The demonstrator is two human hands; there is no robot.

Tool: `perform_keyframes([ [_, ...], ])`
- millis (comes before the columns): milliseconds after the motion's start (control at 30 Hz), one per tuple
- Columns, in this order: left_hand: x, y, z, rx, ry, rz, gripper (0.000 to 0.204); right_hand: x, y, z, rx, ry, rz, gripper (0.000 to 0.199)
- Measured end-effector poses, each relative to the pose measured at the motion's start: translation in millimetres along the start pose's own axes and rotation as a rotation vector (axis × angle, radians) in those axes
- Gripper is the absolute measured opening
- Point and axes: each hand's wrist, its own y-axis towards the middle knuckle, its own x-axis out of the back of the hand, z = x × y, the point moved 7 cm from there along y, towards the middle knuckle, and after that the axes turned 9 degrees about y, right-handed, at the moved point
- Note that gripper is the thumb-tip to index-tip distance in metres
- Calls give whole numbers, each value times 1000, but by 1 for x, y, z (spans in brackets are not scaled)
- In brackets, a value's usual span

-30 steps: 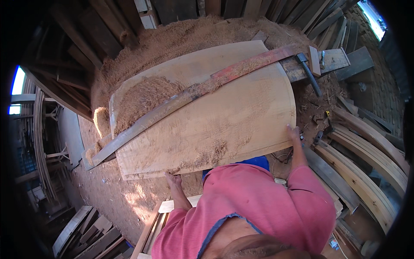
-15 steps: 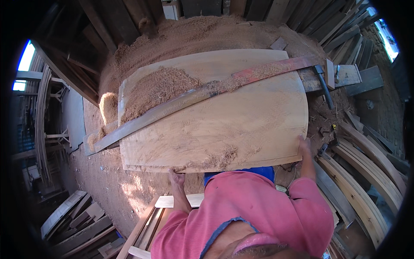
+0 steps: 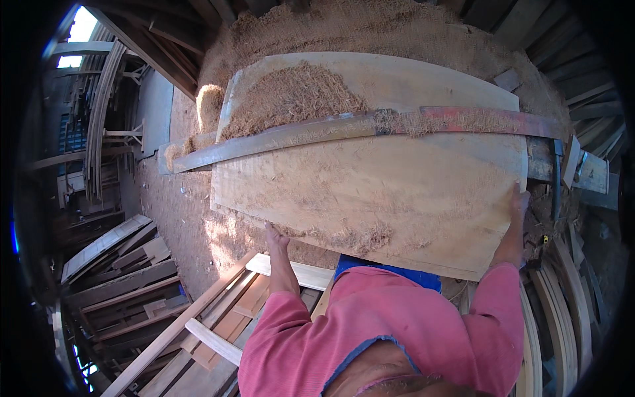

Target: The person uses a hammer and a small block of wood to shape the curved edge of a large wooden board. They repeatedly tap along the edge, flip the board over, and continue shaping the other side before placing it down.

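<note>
Wide pale wooden board (image 3: 397, 192) — dusted with sawdust (image 3: 291, 96), crossed by a long metal bar (image 3: 370, 129); it lies over a sawdust heap; left hand (image 3: 276, 239) grips its near edge, right hand (image 3: 518, 218) its right edge — fingers closed on the wood.

Sawdust-covered floor (image 3: 178, 218), stacked timber (image 3: 119, 278) around, daylight through an upper-left opening (image 3: 76, 30).

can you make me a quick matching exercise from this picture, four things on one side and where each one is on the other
Things:
1. left hand
2. right hand
3. long metal bar
4. sawdust heap

Places:
A. on the far left part of the board
B. at the board's near edge
C. lying across the board
D. at the board's right edge

Pairs: 1-B, 2-D, 3-C, 4-A
</note>
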Motion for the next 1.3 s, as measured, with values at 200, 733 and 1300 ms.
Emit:
perform_keyframes([
  [200, -6, -13, -7, 28, -45, 98, 59, 16, -30, -4, -28, 62, 139, 88],
  [733, 56, 47, -53, -58, 129, 176, 61, 60, -207, -62, -155, -38, 61, 92],
  [1300, 72, -23, 26, -132, -29, 62, 65, 61, -61, -135, 11, 36, 138, 82],
])
